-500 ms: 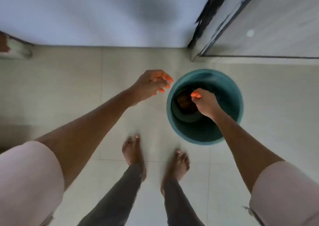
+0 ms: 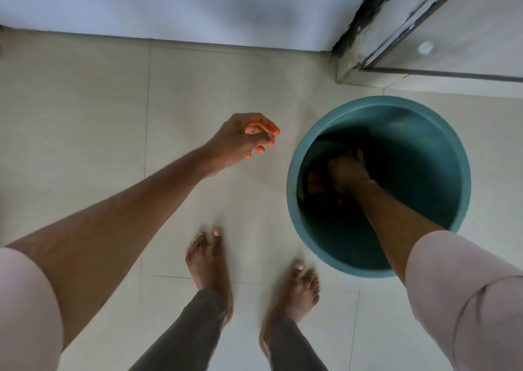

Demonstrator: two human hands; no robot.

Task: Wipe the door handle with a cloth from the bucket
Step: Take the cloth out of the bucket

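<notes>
Head view looks straight down on a teal bucket (image 2: 377, 107) standing on the pale tiled floor (image 2: 85, 110), and against half a second ago the right hand (image 2: 346, 169) has gone from the level of the rim down deep inside, wrist and part of the forearm now below the rim. The bucket also fills more of the picture and sits lower and further right than before. The left hand (image 2: 240, 141) has stayed outside, to the left of the bucket and apart from it, hanging over the floor with fingers loosely curled and nothing in them.

Inside the bucket it is dark. A dim brownish shape (image 2: 315, 185) lies at the bottom just left of the right hand and seems to touch its fingers; this may be the cloth, but its outline is too murky to be sure. Whether the right hand is gripping it or only resting on it cannot be told, since the fingers are lost in shadow.

Two bare feet (image 2: 209, 257) stand on the tiles near the bucket's lower left. A door frame (image 2: 368, 45) with a worn, dark edge is cut off at the upper right; no handle shows.
</notes>
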